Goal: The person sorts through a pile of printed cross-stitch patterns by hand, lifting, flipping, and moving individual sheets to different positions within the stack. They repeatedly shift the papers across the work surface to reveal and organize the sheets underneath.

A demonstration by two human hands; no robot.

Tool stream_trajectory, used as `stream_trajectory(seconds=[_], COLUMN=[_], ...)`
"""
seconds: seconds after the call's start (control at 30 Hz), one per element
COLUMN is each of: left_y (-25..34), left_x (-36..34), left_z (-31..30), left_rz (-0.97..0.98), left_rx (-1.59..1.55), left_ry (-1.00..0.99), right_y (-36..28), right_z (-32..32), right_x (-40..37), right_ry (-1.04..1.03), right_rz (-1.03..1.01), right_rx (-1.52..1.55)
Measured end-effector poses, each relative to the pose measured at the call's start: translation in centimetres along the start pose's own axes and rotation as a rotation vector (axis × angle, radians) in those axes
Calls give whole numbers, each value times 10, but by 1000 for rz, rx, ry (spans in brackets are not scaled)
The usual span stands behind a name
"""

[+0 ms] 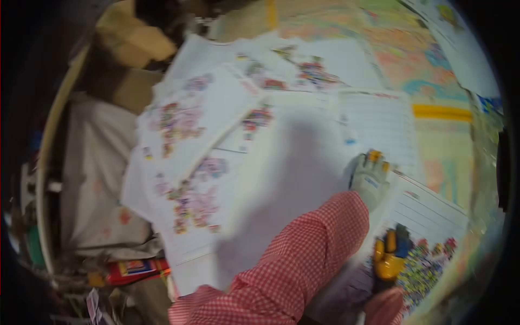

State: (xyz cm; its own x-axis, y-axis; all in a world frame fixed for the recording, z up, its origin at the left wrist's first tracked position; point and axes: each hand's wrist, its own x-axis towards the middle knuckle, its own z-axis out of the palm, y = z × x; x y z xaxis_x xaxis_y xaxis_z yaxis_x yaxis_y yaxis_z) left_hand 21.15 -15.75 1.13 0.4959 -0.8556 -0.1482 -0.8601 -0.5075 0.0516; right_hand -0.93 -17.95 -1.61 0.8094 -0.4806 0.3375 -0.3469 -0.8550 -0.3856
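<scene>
My left hand (pixel 371 176), in a pale grey work glove with yellow fingertips, lies on the right part of a large blank white sheet (pixel 287 162), back up and fingers stretched forward. The red checked sleeve (pixel 303 238) crosses this sheet. To the lower right, my right hand (pixel 391 254), in a yellow and dark glove, has its fingers curled at the left side of a lined sheet with a dense flower print (pixel 428 271). Blur hides exactly how the fingers grip it.
Several white sheets with colourful flower prints (pixel 187 124) overlap on the left. Another lined sheet (pixel 379 127) lies beyond my left hand. A yellow strip (pixel 441 112) crosses the pastel-coloured surface at right. Grey cloth or sacking (pixel 100 168) and a red packet (pixel 138 270) lie at left.
</scene>
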Motion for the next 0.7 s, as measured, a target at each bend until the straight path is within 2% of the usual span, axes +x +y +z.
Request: stream_trajectory(seconds=[0.03,0.1,0.13,0.17,0.2,0.27,0.3,0.37,0.4,0.43,0.5,0.53,0.57,0.6,0.63,0.67,0.7], left_y=[-12,-60,-90,-122,-147,-210,-243,-279,-306,-332,-375,-378,-380,-393,-410,-423,-431], left_x=[-16,-69,-101,-145,-184,-254,-289,-341,-362,-370,-378,-369,-361,-360,-358,-352,-346], left_z=[-6,-26,-21,0,-32,-37,-26,-42,-40,-35,-16,-17,-20,-12,-3,8,30], left_rz=[78,171,179,207,196,-203,-306,-629,-667,-687,-755,-833,-928,-939,-1015,-986,-977], left_rx=[1,-127,-151,-85,78,-103,-22,168,277,373,386,410,436,391,-346,-1102,-1136], left_ry=[132,185,81,159,-78,-288,-64,17,138,263,448,496,541,556,764,913,924], right_y=[-2,2,1,1,-1,1,8,26,28,18,-5,-20,-38,-44,-76,-86,-99], right_z=[-3,3,4,4,3,7,16,46,60,50,20,19,16,19,9,13,14], right_x=[4,-2,0,0,-2,-6,-14,-37,-39,-31,-14,-8,-3,-16,-16,-36,-58], right_ry=[-2,44,43,49,44,46,58,141,246,264,-59,-170,-436,-323,-517,-589,-616], right_rz=[-22,-33,-40,-49,-56,-77,-91,431,582,569,-34,219,381,221,289,289,229], right_rx=[-10,32,-9,-17,-49,-101,-118,636,844,812,-488,-386,-551,-527,-541,-500,-462])
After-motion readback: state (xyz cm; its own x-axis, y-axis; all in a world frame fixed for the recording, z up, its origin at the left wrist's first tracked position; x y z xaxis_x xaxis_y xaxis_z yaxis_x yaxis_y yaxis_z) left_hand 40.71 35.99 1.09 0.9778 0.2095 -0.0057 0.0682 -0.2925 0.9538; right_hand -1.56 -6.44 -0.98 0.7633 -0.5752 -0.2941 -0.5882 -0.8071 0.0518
